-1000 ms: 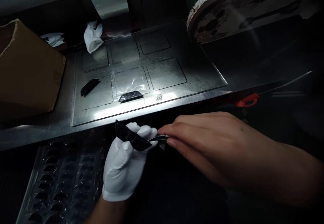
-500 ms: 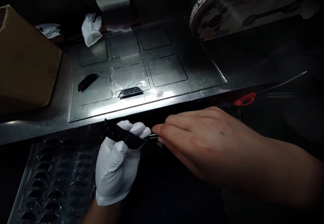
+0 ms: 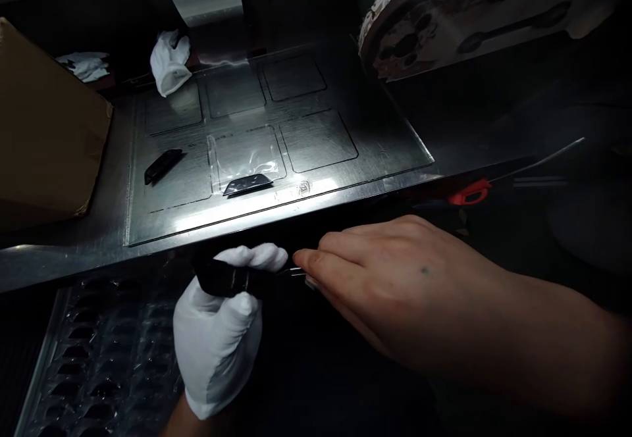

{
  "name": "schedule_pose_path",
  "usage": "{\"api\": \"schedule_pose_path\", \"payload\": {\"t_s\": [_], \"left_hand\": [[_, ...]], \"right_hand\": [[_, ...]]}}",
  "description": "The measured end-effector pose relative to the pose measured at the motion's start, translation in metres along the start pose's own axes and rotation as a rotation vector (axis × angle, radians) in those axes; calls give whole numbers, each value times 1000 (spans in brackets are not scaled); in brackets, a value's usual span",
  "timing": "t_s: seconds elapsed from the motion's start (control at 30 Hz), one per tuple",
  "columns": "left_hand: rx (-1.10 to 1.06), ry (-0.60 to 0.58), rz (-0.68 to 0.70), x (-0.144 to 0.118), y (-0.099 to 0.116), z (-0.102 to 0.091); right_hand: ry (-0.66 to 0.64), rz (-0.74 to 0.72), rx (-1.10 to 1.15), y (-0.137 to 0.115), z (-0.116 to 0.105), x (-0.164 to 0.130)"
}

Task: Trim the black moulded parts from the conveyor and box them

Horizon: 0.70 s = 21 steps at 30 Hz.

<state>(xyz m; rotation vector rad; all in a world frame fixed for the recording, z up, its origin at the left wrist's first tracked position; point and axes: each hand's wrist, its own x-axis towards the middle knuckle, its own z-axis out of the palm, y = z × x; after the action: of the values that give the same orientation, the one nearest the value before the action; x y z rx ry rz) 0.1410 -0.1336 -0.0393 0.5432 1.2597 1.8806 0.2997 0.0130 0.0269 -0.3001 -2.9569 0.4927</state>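
My left hand (image 3: 220, 338), in a white glove, grips a small dark plastic part (image 3: 222, 279) between thumb and fingers, just below the bench edge. My bare right hand (image 3: 390, 279) pinches a slim tool with a thin metal tip (image 3: 296, 271). The tip reaches the right end of the dark part; whether it touches is too dark to tell. Most of the tool is hidden by my fingers. On the bench, one black trapezoid part (image 3: 248, 184) lies near the front edge and a similar black part (image 3: 162, 166) lies farther left.
A clear sheet with outlined squares (image 3: 320, 141) covers the metal bench. A cardboard box (image 3: 49, 128) stands left, with a white glove (image 3: 170, 62) behind. A clear tray (image 3: 133, 351) of dark parts sits lower left. A red-handled tool (image 3: 469, 192) and a worn machine part (image 3: 434, 29) are right.
My left hand has turned the dark part, so it now lies flatter and shows a different side. The right hand keeps its pinch on the tool. The whole view has shifted slightly.
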Motion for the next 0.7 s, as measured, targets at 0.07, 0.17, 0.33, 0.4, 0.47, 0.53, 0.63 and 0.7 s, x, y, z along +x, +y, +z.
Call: {"api": "schedule_pose_path", "payload": {"t_s": [0.07, 0.17, 0.33, 0.4, 0.47, 0.53, 0.63, 0.7], "left_hand": [[66, -5, 38, -1, -1, 0], [96, -12, 63, 0, -3, 0], [-21, -32, 41, 9, -7, 5], [-56, -58, 36, 15, -10, 8], [-73, -65, 31, 19, -13, 11], [-54, -24, 5, 21, -18, 15], [40, 20, -243, 19, -27, 19], [129, -58, -521, 18, -34, 21]], "right_hand": [[3, 11, 36, -2, 0, -2], [0, 20, 65, -1, -5, -5], [239, 128, 101, 54, -2, -1], [380, 269, 26, 98, 10, 6], [469, 381, -49, 139, 23, 13], [553, 393, -73, 160, 32, 12], [788, 323, 53, 141, 47, -13], [911, 293, 297, 112, 74, -37]]}}
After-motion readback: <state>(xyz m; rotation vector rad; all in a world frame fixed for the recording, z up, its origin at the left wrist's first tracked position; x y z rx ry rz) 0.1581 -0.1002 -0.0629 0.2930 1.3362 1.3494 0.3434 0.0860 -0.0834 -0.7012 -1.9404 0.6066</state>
